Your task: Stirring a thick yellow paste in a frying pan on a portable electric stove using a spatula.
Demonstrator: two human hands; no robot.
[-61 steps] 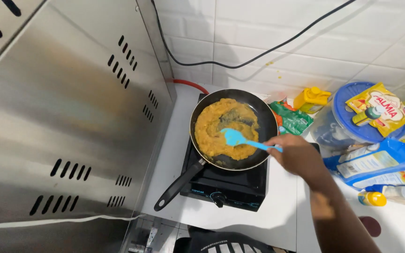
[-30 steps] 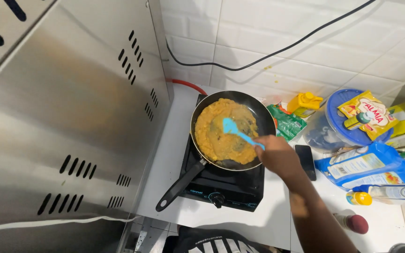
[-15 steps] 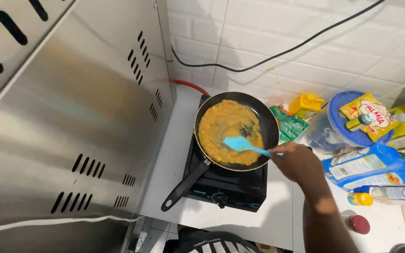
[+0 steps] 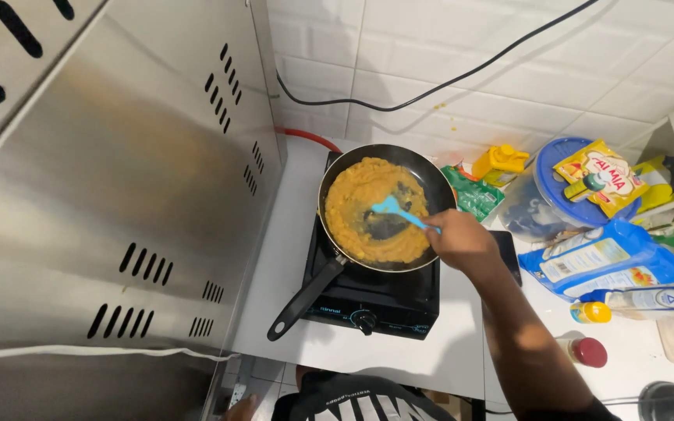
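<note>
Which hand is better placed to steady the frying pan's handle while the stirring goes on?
Probably the left, though it is out of view. The right hand grips the blue spatula in the frying pan; the black pan handle sticks out toward the person's left, untouched.

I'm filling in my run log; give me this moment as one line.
right hand: grips blue spatula | spatula blade: in orange mash | black frying pan: on black single-burner stove | left hand: out of view

Blue-lidded tub [image 4: 555,195], blue pouch [image 4: 614,261], red-capped bottle [image 4: 587,351] (all right of stove), steel cabinet [image 4: 103,195].
</note>
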